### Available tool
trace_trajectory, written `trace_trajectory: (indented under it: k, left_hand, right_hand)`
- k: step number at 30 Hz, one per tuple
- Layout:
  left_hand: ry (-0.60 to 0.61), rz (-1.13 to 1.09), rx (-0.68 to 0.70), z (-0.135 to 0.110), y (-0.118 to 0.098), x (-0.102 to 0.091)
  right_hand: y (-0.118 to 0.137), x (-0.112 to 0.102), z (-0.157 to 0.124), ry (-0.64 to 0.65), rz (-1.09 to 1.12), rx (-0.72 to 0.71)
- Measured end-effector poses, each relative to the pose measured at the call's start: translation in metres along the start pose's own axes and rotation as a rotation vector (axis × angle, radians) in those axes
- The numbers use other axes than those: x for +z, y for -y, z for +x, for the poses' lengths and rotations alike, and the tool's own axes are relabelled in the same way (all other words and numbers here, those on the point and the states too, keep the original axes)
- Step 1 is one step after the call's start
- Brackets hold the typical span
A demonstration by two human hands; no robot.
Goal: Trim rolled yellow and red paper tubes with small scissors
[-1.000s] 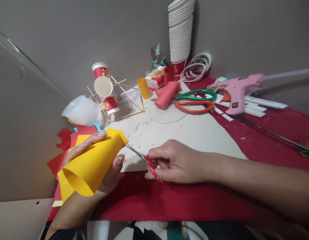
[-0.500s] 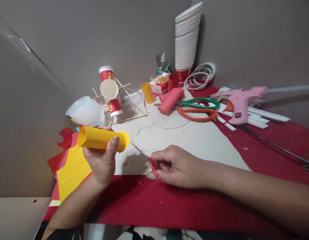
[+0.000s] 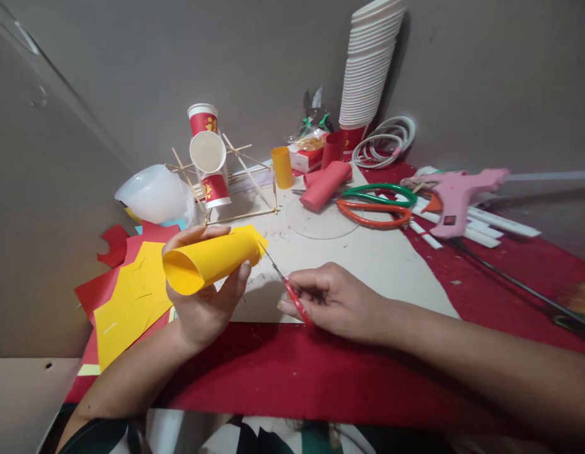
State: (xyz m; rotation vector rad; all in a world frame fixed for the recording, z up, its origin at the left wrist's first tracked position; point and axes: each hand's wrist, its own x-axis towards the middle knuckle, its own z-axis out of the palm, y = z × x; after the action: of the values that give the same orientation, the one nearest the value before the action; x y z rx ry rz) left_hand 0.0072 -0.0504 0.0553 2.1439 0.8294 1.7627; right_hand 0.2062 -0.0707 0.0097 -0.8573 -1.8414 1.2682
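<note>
A yellow paper tube (image 3: 221,260) lies across my left hand (image 3: 205,309), which is closed around it from below with the thumb at its right part. The tube's wide open end faces me at the left; a jagged yellow flap sticks out at its right end. My right hand (image 3: 335,302) is closed on the red handles of small scissors (image 3: 297,299). The scissors' narrow blades point up and left, with their tips at the flap of the tube. From here the blades look nearly together.
Behind stand a stick frame with paper cups (image 3: 208,151), a stack of cups (image 3: 368,69), red paper tubes (image 3: 326,186) and big green-and-orange-handled scissors (image 3: 375,214). Cut yellow and red paper (image 3: 132,302) lies left. A pink glue gun (image 3: 456,198) rests right among white sticks.
The yellow tube has turned so its open left end faces me more, and it has shifted right. The scissors have swung steeper, their tips now at the flap, and their blades look closer together.
</note>
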Motion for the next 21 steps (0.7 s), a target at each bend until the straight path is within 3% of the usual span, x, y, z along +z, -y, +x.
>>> trace_trajectory:
  k: [4, 21]
  left_hand:
    - [-0.08, -0.022, 0.034, 0.0013, 0.0037, -0.0004]
    - [-0.093, -0.073, 0.027, -0.0058, 0.0046, 0.0056]
  right_hand:
    - [-0.0015, 0.0005, -0.0008, -0.006, -0.044, 0.006]
    - [0.0041, 0.0019, -0.0013, -0.058, -0.121, -0.055]
